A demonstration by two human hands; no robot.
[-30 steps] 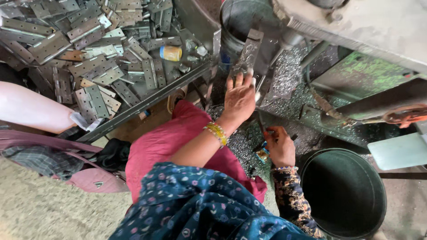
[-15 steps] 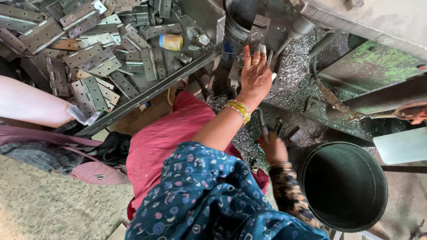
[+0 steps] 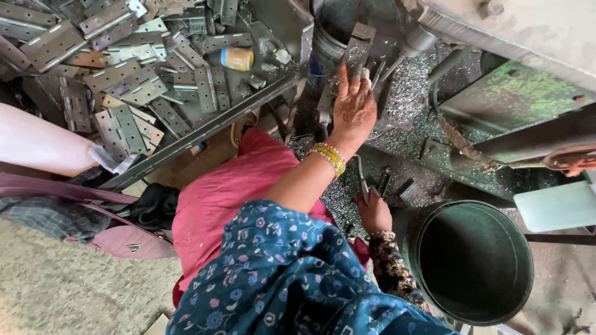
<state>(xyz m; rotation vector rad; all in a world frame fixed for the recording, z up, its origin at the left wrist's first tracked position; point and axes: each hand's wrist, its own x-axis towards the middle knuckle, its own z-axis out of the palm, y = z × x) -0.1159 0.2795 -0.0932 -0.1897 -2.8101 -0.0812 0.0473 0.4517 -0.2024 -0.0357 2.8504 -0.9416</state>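
I'd keep the green bucket (image 3: 475, 263) near right. Hinge pile (image 3: 124, 80) far left. Left hand (image 3: 352, 105) flat, fingers spread, on the hinge plate (image 3: 357, 53) at the drill; right hand (image 3: 372, 214) clamped on the lever (image 3: 360, 180). Hold plate square, press slow.

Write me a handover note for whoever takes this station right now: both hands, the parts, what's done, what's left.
Left hand: open, fingers flat against the hinge plate standing beside the machine spindle.
Right hand: closed around the thin metal lever.
Parts: pile of hinge plates on the tray at left; metal shavings around the machine.
Done: one plate placed at the machine.
Left: the pile; the dark bucket shows no parts inside.
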